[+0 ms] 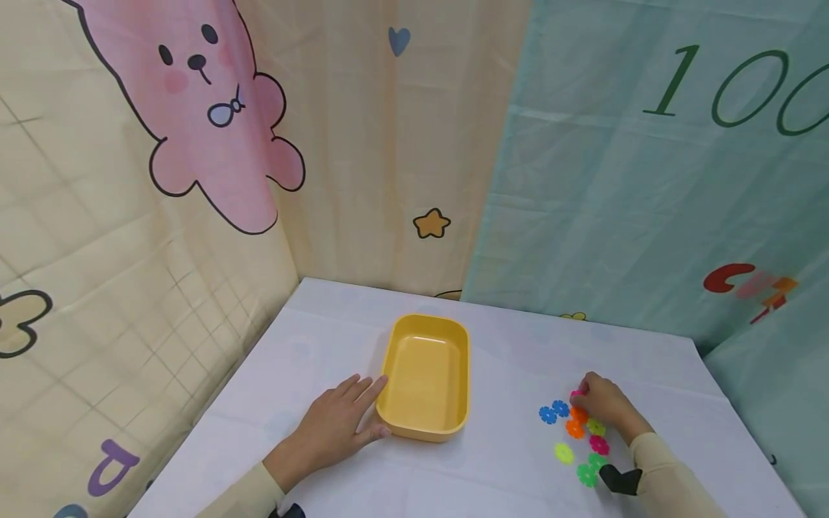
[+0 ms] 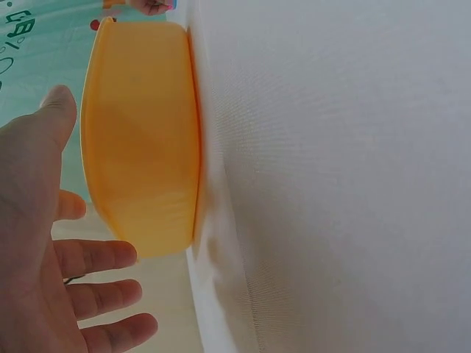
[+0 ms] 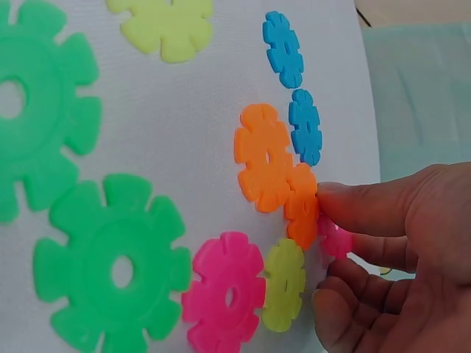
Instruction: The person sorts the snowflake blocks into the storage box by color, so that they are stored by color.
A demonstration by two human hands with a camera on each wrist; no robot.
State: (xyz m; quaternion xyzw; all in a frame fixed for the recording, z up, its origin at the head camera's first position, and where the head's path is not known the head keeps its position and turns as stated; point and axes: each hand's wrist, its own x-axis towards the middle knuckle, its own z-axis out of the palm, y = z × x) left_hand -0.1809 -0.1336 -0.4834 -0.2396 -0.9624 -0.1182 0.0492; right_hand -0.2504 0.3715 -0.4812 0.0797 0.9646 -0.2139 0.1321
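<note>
A yellow plastic tray (image 1: 424,381) lies on the white table. At its left side my left hand (image 1: 337,421) has its fingers spread, the fingertips at the rim. The left wrist view shows the tray's outer wall (image 2: 143,132) beside those straight fingers. Over on the right, my right hand (image 1: 606,404) pinches a pink snowflake disc (image 3: 335,239) between thumb and fingers, low over the table. Close by lie two orange discs (image 3: 263,184), two blue discs (image 3: 305,129), a yellow-green disc (image 3: 283,287) and another pink disc (image 3: 221,283).
Nearer me are two green discs (image 1: 587,475) and a lone yellow disc (image 1: 564,453). Printed cloth (image 1: 363,180) hangs behind the table and to its left; green cloth (image 1: 615,216) hangs at the right. White tabletop (image 1: 505,388) stretches between tray and discs.
</note>
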